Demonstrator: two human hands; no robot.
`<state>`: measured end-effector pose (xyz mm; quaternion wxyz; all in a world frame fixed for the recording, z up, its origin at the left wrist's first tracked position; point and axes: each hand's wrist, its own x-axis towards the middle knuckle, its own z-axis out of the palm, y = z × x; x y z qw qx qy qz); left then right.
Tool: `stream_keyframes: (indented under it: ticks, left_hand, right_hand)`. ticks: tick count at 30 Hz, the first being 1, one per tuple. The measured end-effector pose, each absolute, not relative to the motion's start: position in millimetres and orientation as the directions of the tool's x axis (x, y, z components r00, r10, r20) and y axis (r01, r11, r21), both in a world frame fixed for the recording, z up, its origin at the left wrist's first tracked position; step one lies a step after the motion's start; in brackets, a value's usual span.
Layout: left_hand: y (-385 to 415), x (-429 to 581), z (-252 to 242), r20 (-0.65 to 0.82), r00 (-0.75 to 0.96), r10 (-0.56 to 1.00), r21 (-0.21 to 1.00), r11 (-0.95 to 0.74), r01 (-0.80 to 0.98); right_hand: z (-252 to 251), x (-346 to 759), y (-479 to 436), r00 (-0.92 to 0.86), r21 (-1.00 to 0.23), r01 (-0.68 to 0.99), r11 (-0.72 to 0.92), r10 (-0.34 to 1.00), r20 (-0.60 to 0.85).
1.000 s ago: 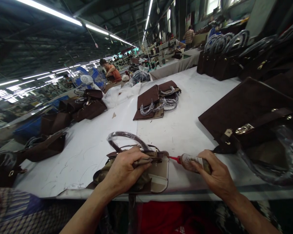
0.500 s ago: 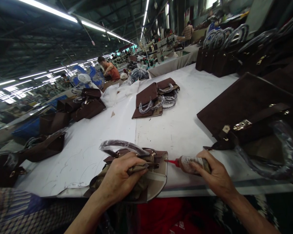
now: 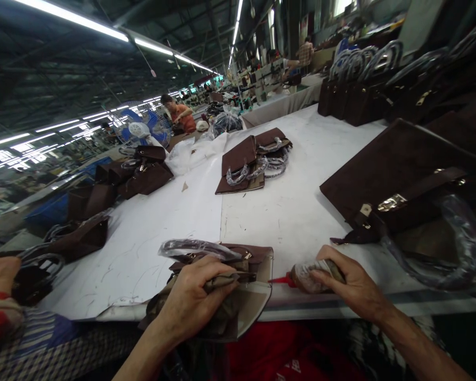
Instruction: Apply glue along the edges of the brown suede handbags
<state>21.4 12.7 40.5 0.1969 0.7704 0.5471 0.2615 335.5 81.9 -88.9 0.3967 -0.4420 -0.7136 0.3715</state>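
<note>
A brown handbag (image 3: pixel 257 256) with a plastic-wrapped handle (image 3: pixel 198 247) lies at the table's near edge. My left hand (image 3: pixel 198 296) is closed on the bag's folded khaki lining (image 3: pixel 218 283), thumb and fingers pinching it. Beyond my fingers the bag's pale inner panel (image 3: pixel 257 307) lies exposed. My right hand (image 3: pixel 349 280) is wrapped around a glue bottle (image 3: pixel 307 276), held on its side. The bottle's thin red nozzle (image 3: pixel 281 280) points left, its tip at the bag's right edge; whether it touches is too fine to tell.
Two flat brown bags (image 3: pixel 240 159) lie mid-table. A large brown bag (image 3: pixel 400 180) with metal fittings stands close on the right, before a row of bags (image 3: pixel 341 100). More bags (image 3: pixel 143 177) and a blue fan (image 3: pixel 140 127) are left. A co-worker's hand (image 3: pixel 0 272) is at far left.
The bottle's nozzle has dropped slightly along the bag's right edge. The lower part of the bag has shifted down a little. At far left a co-worker's hand has come into view.
</note>
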Motion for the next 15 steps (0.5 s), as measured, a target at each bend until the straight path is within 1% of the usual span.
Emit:
stream_keyframes:
  ticks: [4, 8, 12, 15]
  left_hand:
    - [9.5, 21.3, 39.3, 0.191, 0.262, 0.946, 0.593, -0.324, 0.737]
    - [7.2, 21.1, 39.0, 0.198, 0.258, 0.946, 0.595, -0.325, 0.735]
    - [5.6, 20.3, 39.2, 0.216, 0.27, 0.938, 0.587, -0.346, 0.732]
    - [4.3, 19.9, 38.0, 0.22, 0.28, 0.935, 0.58, -0.356, 0.733]
  right_hand:
    - [-88.7, 335.5, 82.7, -0.198, -0.876, 0.342, 0.34, 0.937, 0.286]
    - [-90.5, 335.4, 82.1, -0.292, -0.885, 0.32, 0.337, 0.924, 0.247]
    - [-92.8, 335.0, 81.6, -0.204, -0.886, 0.323, 0.332, 0.939, 0.277]
    - [-95.3, 335.8, 81.2, -0.294, -0.895, 0.313, 0.318, 0.928, 0.227]
